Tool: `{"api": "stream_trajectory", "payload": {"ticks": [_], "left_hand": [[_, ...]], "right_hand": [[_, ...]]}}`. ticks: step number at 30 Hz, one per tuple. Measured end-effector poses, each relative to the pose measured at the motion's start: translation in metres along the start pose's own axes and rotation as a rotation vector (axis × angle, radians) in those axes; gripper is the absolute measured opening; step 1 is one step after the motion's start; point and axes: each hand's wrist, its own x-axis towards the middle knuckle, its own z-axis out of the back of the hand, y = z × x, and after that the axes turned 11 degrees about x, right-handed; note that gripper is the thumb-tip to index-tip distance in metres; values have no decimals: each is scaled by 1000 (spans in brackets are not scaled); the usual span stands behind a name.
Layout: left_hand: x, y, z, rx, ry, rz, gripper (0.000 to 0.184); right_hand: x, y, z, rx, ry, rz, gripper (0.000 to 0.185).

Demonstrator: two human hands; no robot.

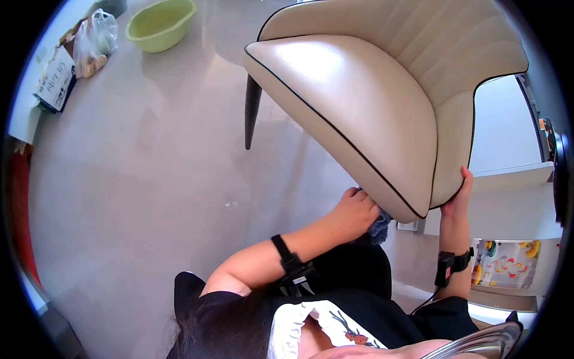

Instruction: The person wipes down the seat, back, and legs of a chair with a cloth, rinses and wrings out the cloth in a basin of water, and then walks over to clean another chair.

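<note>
A beige padded chair (359, 96) with dark piping is tilted in front of me, one dark leg (252, 113) showing under its left side. My left hand (357, 214) is closed on a blue-grey cloth (379, 228), just under the near edge of the seat. Part of the cloth is hidden by the fingers and the chair. On the right, my right hand (457, 194) grips the lower edge of the chair's backrest side, with the fingers partly behind it.
A green basin (161, 25) stands on the grey floor (149, 179) at the upper left. Near it are plastic bags (95, 42) and a white box (57, 81). At the right are a white surface (505, 128) and a fruit-patterned panel (508, 263).
</note>
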Motion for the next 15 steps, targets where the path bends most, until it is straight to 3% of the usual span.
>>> {"api": "stream_trajectory", "payload": {"ticks": [8,15], "left_hand": [[23,-13,-50,-91,61,-8,24],[34,-15,-74,-170,153,18,26]], "right_hand": [[53,0,48,-51,16,99,50],[82,2,78,-45,8,60,50]]}}
